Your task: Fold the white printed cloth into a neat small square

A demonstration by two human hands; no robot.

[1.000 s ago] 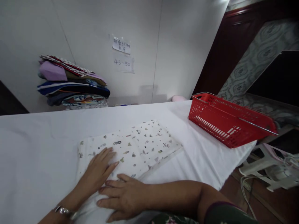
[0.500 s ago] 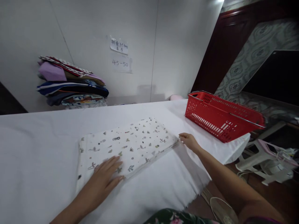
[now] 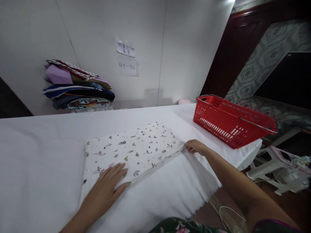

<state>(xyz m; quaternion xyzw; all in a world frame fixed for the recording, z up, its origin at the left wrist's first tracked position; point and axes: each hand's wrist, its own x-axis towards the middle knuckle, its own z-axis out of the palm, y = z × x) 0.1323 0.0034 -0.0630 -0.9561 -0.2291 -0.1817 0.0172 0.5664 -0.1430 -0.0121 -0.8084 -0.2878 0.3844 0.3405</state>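
Note:
A white cloth (image 3: 141, 149) printed with small grey, green and mauve motifs lies folded flat on the white-covered table (image 3: 46, 155). My left hand (image 3: 109, 183) rests flat on its near left part, fingers spread and thumb along the near folded edge. At the cloth's right corner, my right hand (image 3: 196, 147) pinches the fabric between thumb and fingers. The layers at that corner are partly hidden by my fingertips.
A red plastic basket (image 3: 218, 119) with metal handles stands at the table's right end. At the back left is a stack of folded fabrics (image 3: 80, 85). Paper notes (image 3: 126, 66) hang on the wall. A white stool (image 3: 269, 161) stands on the floor at right.
My right hand has closed its fingers on the cloth's right corner. My left hand stays flat on the cloth. The view has shifted slightly.

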